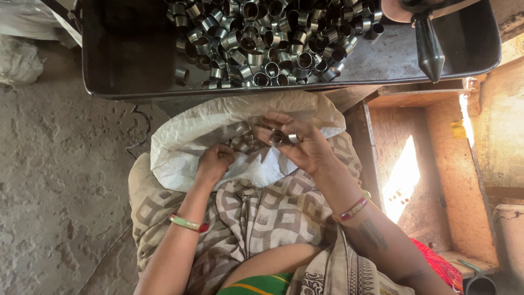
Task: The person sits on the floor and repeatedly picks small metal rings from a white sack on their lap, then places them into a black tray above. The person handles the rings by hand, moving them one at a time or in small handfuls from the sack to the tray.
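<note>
Right hand [303, 143] at the centre of the frame, palm turned up, fingers curled around a few small metal rings [284, 137], pinched between thumb and fingertips. Left hand [214, 163] just left of it and a little lower, closed into a loose fist, knuckles pressed onto the white sack [180, 147]; whether anything sits inside that fist cannot be told. More loose rings [243, 141] lying in the open mouth of the sack, between the two hands. Bangles on both wrists, a green and red one [188, 223] at lower left, a red and gold one [353, 208] at lower right. Sack resting on the lap, over a brown and cream patterned cloth [262, 218] filling the lower middle of the frame. Above the sack, across the top of the frame, a dark metal tray [125, 60] with a big heap of short metal sleeves [273, 43] piled in its middle and right part. At upper right, a black pointed tool [428, 49] hanging down over the tray's bare floor. Right of the lap, a wooden box frame [426, 158] with a patch of sunlight inside. Rough grey ground [60, 180] along the left side.
</note>
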